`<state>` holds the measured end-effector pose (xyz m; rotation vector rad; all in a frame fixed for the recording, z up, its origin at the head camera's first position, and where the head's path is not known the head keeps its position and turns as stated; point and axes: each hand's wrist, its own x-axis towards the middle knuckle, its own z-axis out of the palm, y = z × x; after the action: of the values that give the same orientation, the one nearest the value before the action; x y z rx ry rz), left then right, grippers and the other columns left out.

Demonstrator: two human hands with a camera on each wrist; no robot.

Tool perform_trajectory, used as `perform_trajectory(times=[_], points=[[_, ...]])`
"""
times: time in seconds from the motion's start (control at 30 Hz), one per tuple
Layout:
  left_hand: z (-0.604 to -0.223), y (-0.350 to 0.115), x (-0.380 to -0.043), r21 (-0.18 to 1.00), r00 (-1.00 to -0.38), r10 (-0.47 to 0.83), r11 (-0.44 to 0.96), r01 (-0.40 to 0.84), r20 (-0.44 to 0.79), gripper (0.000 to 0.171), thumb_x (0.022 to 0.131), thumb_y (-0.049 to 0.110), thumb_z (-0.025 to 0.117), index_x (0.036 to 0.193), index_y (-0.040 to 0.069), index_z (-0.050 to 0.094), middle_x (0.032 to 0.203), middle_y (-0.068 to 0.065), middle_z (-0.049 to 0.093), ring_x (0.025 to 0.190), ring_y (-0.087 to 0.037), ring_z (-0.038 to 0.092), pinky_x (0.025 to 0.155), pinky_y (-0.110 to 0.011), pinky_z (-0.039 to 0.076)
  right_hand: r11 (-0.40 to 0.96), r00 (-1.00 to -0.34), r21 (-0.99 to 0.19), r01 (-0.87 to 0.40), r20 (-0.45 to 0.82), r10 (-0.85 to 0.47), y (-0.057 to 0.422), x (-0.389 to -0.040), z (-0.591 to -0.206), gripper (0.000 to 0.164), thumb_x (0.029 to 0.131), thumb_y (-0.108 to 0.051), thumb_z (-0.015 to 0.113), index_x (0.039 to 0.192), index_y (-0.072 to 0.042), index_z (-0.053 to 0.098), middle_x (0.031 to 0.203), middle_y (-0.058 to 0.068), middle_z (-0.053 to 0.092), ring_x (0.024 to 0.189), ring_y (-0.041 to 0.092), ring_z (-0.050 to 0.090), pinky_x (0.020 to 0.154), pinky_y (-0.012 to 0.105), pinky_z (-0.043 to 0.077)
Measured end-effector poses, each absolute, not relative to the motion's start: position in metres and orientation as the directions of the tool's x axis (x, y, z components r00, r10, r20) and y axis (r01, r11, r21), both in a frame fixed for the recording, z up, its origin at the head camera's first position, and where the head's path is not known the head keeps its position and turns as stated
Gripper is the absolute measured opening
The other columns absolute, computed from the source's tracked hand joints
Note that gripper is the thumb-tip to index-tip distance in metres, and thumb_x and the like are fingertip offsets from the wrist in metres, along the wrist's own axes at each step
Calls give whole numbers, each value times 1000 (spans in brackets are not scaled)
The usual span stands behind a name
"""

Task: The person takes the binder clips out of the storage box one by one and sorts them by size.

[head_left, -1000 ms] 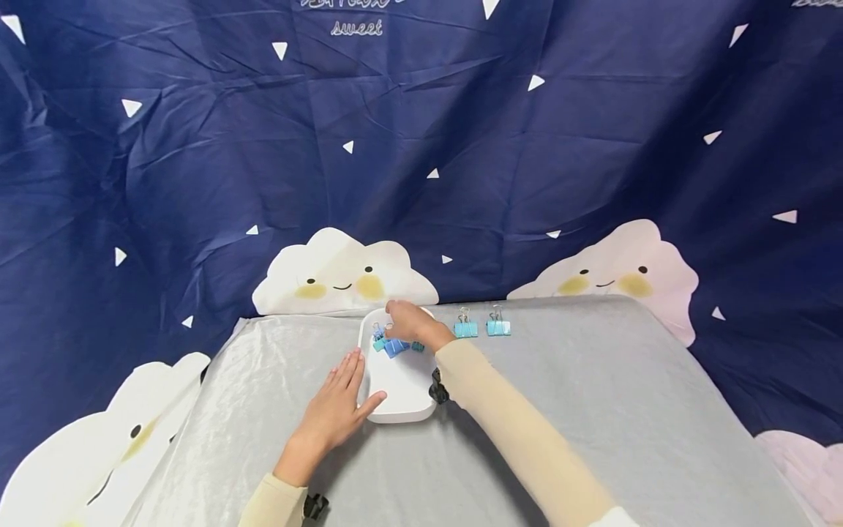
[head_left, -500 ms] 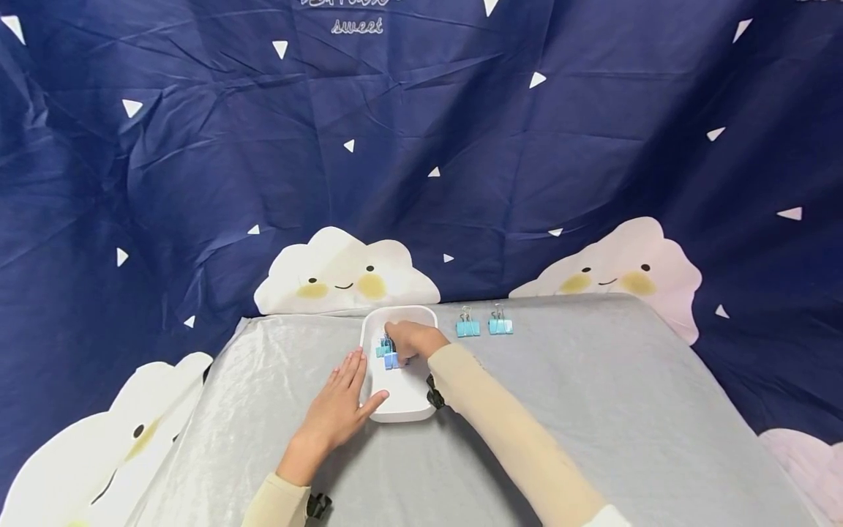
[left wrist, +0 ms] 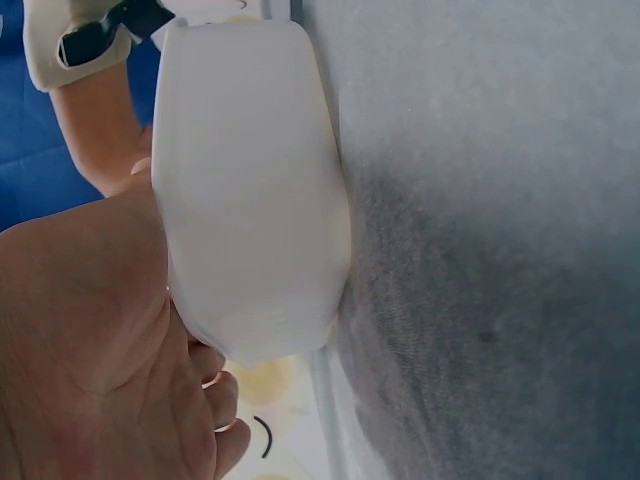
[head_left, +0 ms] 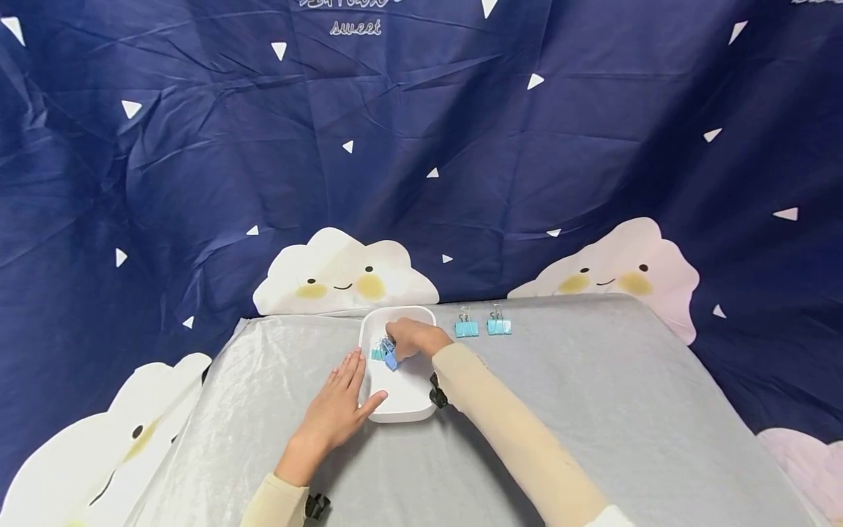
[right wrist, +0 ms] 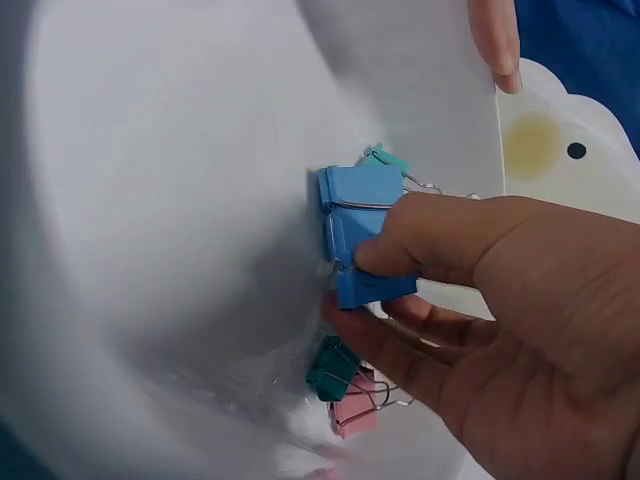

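Note:
A white plastic bin (head_left: 402, 402) stands on the grey cloth. Inside it, my right hand (head_left: 411, 338) pinches a blue binder clip (right wrist: 362, 290) between thumb and fingers. Another blue binder clip (right wrist: 365, 185) sits right against it in the right wrist view. Behind them shows a light green binder clip (right wrist: 388, 158); below the fingers lie a dark teal binder clip (right wrist: 333, 368) and a pink binder clip (right wrist: 355, 410). My left hand (head_left: 336, 402) rests against the bin's left side, fingers straight along the rim and thumb spread toward the near end.
Two turquoise binder clips (head_left: 466, 329) stand side by side on the grey cloth (head_left: 593, 380), to the right of the bin near the far edge. A dark blue curtain (head_left: 421, 132) with printed clouds hangs behind the table.
My right hand has come slightly nearer within the bin, and the blue binder clips have shifted and turned under its fingers. My left hand has stayed at the bin's side.

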<state>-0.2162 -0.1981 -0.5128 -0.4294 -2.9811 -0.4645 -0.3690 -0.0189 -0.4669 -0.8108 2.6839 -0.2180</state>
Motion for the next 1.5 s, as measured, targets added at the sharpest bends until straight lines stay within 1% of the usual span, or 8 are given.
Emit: perform_trajectory(times=[0.1,0.23,0.43,0.53,0.67,0.9,1.3,1.5], points=[[-513,-198,-216,283,-954,265,913,295,139,90,107,58,52,164,-8,30,176,-22,25,164,-40,25,133,-57,26,812,-789,-285,-510,-223,-573,-15,-374,-468,37,93,-15,80,127,-14,66,118,4,71,97,16,62,84,32,58],[-513,-198,-216,283,-954,265,912,296,143,90,107,58,52,164,-8,31,175,-22,25,164,-40,25,133,-57,26,784,-803,-364,-502,-142,-579,-10,-377,-464,42,93,-11,81,133,-7,67,118,7,73,96,17,64,87,32,59],[-514,-198,-216,286,-954,263,912,294,143,90,107,59,52,164,-8,30,176,-22,24,164,-40,24,134,-57,26,759,-808,-394,-519,-65,-586,-2,-383,-461,8,90,-4,75,96,-9,73,94,3,69,81,14,56,72,25,49],[-514,-198,-216,288,-955,263,911,293,139,91,107,60,52,164,-8,29,176,-22,24,164,-39,24,134,-57,25,751,-804,-395,-529,-52,-593,1,-384,-460,9,93,-4,71,89,-12,73,90,2,70,79,13,56,72,24,47],[-514,-199,-217,290,-955,262,911,292,139,91,107,60,51,165,-7,29,176,-21,23,164,-39,23,134,-57,25,743,-800,-409,-530,-49,-597,5,-386,-459,12,98,-9,66,92,-13,76,93,-1,72,82,13,59,77,26,52],[-516,-200,-217,285,-956,262,914,290,132,92,107,62,50,165,-7,29,177,-21,23,164,-39,24,134,-57,26,711,-805,-482,-512,-20,-593,11,-386,-455,11,97,-7,67,99,-12,76,99,2,73,89,16,61,86,31,54],[-513,-198,-217,285,-956,260,914,289,137,91,107,60,51,164,-7,29,176,-21,23,164,-40,25,134,-57,25,638,-793,-594,-490,-1,-609,24,-385,-447,14,97,0,67,105,-7,75,106,8,74,75,12,67,64,23,58],[-513,-198,-216,285,-956,261,914,290,135,91,107,60,51,164,-7,29,176,-22,24,164,-40,25,134,-57,25,629,-799,-595,-501,38,-600,33,-383,-441,10,98,-5,72,103,-10,78,101,4,78,81,11,70,74,25,59]])
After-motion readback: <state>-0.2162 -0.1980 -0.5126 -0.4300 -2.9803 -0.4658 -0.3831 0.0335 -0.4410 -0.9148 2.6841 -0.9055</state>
